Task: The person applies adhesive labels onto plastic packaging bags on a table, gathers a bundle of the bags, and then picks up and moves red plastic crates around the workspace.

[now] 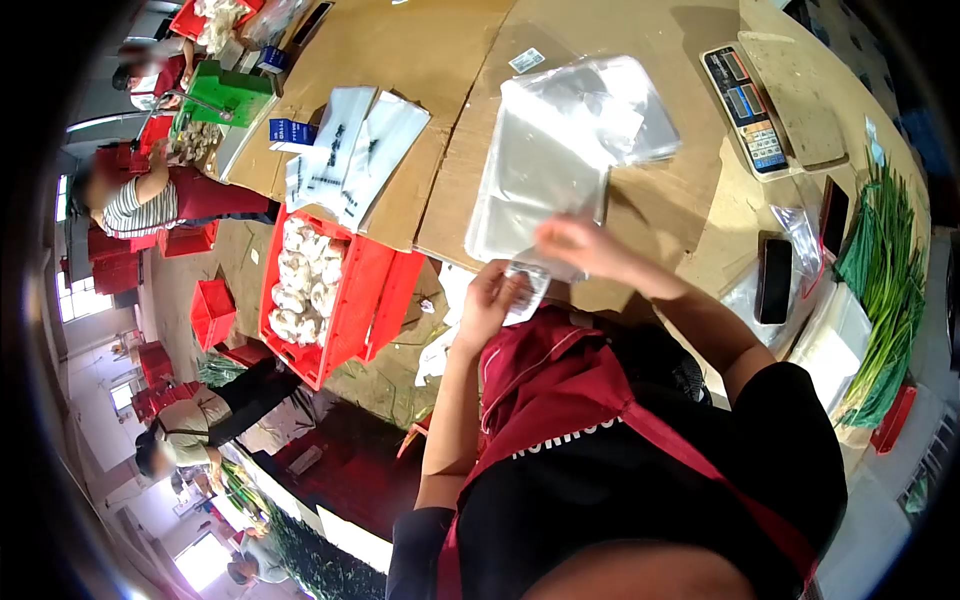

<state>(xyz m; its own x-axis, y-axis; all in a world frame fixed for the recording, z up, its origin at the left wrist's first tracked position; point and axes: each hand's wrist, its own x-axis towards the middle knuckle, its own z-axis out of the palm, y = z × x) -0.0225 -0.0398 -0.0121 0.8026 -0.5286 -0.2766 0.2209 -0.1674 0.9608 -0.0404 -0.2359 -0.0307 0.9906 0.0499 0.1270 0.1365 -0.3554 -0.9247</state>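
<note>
My left hand (488, 302) is closed on a small wad of white printed labels (527, 293) at the table's front edge, close to my apron. Just above and to the right is my right hand (572, 245), smeared by motion, so its fingers and anything in them cannot be made out. It is over the near end of a stack of clear plastic bags (530, 190). Another pile of clear bags (640, 110) overlaps that stack at the far right. One loose printed label (526, 61) lies flat beyond the bags.
Left of the bags lie printed plastic sleeves (345, 150) and a blue box (292, 132). A red crate of white mushrooms (305, 285) stands at the table's left. To the right are a scale (745, 110), a phone (773, 280) and green stalks (890, 290). Co-workers stand at left.
</note>
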